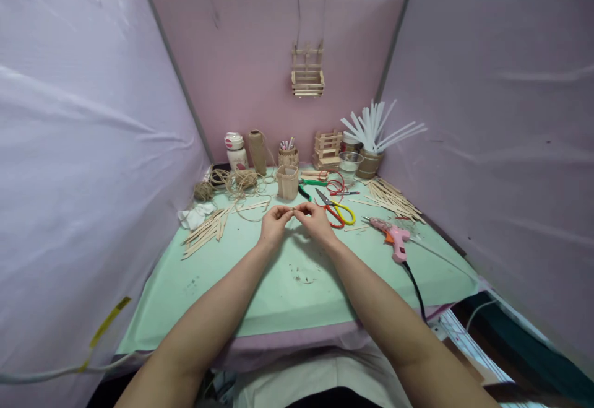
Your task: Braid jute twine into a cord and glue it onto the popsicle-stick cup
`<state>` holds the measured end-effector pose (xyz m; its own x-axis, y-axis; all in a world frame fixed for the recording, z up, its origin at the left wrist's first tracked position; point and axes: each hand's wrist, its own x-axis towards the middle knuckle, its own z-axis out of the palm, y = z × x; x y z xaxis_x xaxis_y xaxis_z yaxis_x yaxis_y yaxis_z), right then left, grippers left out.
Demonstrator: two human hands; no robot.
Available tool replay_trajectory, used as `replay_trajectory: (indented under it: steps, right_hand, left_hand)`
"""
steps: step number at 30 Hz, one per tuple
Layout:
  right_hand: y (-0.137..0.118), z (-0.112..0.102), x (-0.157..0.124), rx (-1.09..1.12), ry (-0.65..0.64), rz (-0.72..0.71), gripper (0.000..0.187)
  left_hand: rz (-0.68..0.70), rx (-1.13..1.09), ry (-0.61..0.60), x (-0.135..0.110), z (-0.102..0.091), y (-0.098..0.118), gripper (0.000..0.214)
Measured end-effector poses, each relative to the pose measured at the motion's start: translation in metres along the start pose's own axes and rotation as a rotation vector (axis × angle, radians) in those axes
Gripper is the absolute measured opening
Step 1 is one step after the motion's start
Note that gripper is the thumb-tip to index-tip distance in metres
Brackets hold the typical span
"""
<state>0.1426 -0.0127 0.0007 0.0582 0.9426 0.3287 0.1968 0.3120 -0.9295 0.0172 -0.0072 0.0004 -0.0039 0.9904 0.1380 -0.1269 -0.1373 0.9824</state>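
My left hand (275, 223) and my right hand (315, 220) meet above the middle of the green table (288, 290), fingertips pinched together. Between them they hold a short thin pale piece, seemingly a bit of twine or a slim stick (293, 210); it is too small to name for sure. Just behind the hands stands a small holder made of wooden sticks (288, 182). Loose jute twine (241, 182) lies coiled to the left of it.
Red and yellow scissors (336, 210) and a pink glue gun (393, 238) with a black cord lie at the right. Piles of wooden sticks (206, 230) lie on both sides. Jars, a twine spool and white straws (375, 126) line the back wall.
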Motion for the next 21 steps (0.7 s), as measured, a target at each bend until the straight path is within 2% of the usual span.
replay_trajectory:
  steps: [5,9,13,17,19,21]
  right_hand:
    - [0.003,-0.003,0.001,-0.050,0.022,-0.034,0.018]
    - [0.004,-0.002,0.000,-0.115,0.070,-0.052,0.017]
    - [0.011,0.001,0.003,-0.112,0.129,0.029,0.016]
    - [0.020,0.006,0.009,-0.028,0.267,0.203,0.015]
    - [0.022,0.007,0.012,0.021,0.298,0.205,0.017]
    - [0.020,0.005,0.012,0.090,0.255,0.182,0.019]
  left_hand:
    - [0.064,0.135,-0.048,0.002,-0.001,-0.002,0.022]
    - [0.097,0.373,-0.117,0.001,-0.004,-0.001,0.018]
    - [0.168,0.537,-0.140,-0.004,-0.001,0.005,0.020]
    - [0.171,0.576,-0.205,-0.010,0.005,0.007,0.021]
    - [0.144,0.544,-0.203,-0.010,0.005,0.006,0.021]
    - [0.111,0.484,-0.174,-0.008,0.004,0.003,0.020]
